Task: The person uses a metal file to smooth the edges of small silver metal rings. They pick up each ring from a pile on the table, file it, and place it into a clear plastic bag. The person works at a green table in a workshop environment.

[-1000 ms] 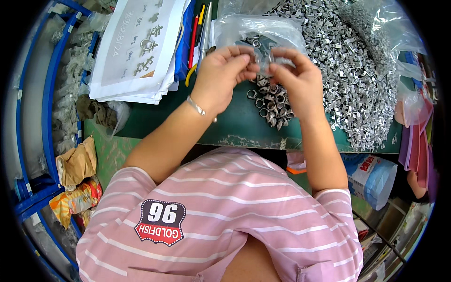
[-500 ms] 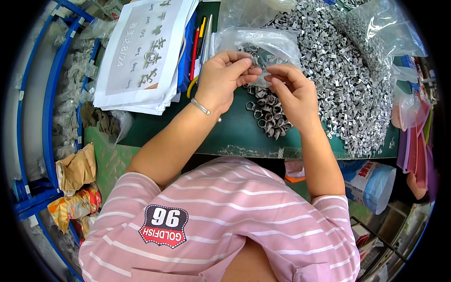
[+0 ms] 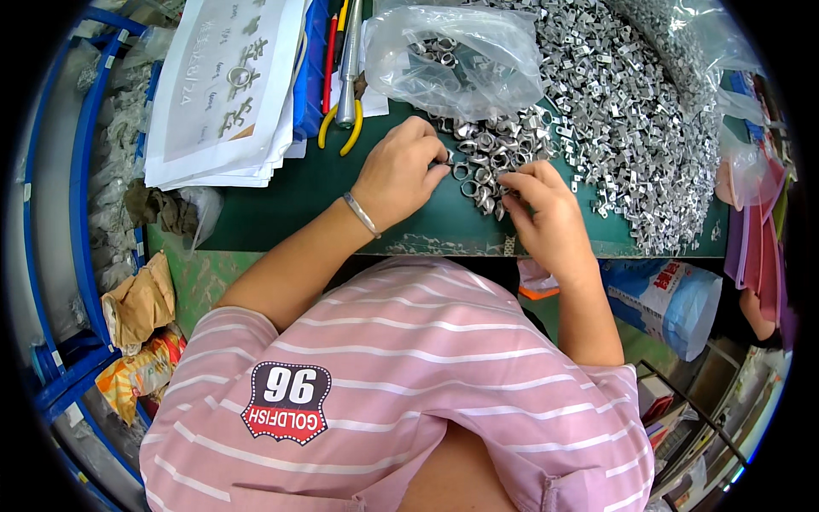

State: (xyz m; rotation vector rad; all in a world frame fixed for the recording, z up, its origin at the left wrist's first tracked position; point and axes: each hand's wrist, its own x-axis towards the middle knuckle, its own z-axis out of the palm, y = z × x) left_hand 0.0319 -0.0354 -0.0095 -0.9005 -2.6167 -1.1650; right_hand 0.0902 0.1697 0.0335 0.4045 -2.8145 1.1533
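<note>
A loose heap of grey metal rings (image 3: 482, 149) lies on the green tabletop between my hands. My left hand (image 3: 401, 168) is at the heap's left side, fingers curled and thumb close to the forefinger. A small grey bit shows at its fingertips, too little to make out. On the heap's near right side, my right hand (image 3: 546, 209) has its thumb and forefinger closed around a metal ring at the edge. Just beyond the heap, a clear plastic bag (image 3: 456, 72) holds more rings.
A large mound of small metal clips (image 3: 640, 128) covers the right of the table (image 3: 341, 230). Yellow-handled pliers (image 3: 341, 128), a grey tapered rod (image 3: 348, 77) and a red pencil (image 3: 330, 60) lie left of the bag. Paper sheets (image 3: 217, 94) are stacked farther left, near a blue shelf rack (image 3: 81, 154).
Both hands have come down and apart, from being raised together before the bag to the ring heap. The whole view has shifted slightly, and the pliers and more of the heap now show.
</note>
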